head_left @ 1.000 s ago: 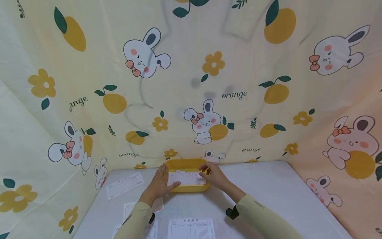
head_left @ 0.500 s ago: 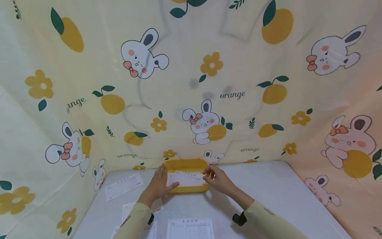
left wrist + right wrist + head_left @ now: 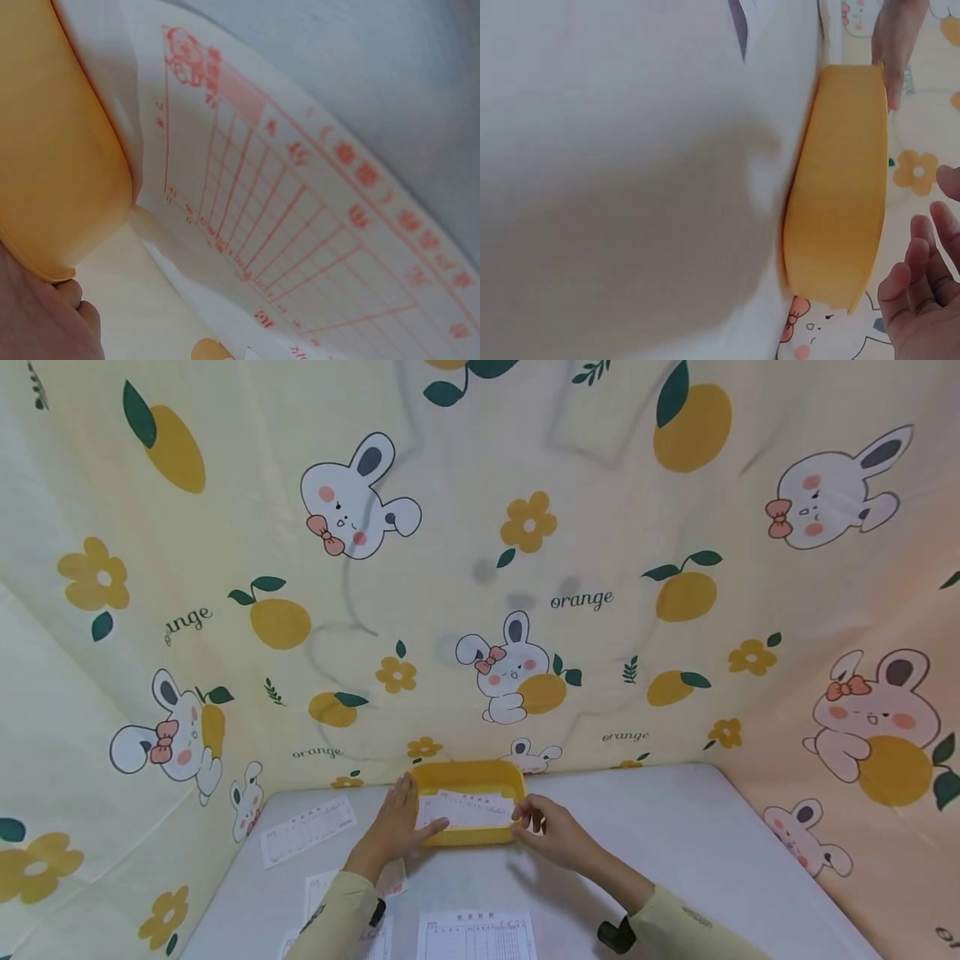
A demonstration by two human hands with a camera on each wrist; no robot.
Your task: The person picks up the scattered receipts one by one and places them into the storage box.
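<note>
A yellow plastic tray [image 3: 471, 837] stands at the back of the table with several printed paper slips [image 3: 472, 811] lying in it. My left hand [image 3: 396, 827] rests along the tray's left side, fingers straight and thumb over the front rim. At the right rim is my right hand [image 3: 557, 833], its fingers loosely bent. In the right wrist view, that hand [image 3: 930, 296] has nothing between its spread fingers, beside the tray's yellow wall [image 3: 836, 187]. A red-printed form [image 3: 285, 217] fills much of the left wrist view, close to the tray [image 3: 64, 142].
A loose slip [image 3: 307, 832] lies on the table at the far left. More forms [image 3: 318, 889] lie partly hidden under the left sleeve. A gridded sheet [image 3: 476, 937] lies at the front middle. Behind the table [image 3: 660, 843] hangs a patterned cloth [image 3: 480, 568].
My right hand has drawn back from over the slips to the tray's right rim, moving right and slightly nearer. The left hand stays at the tray's left side.
</note>
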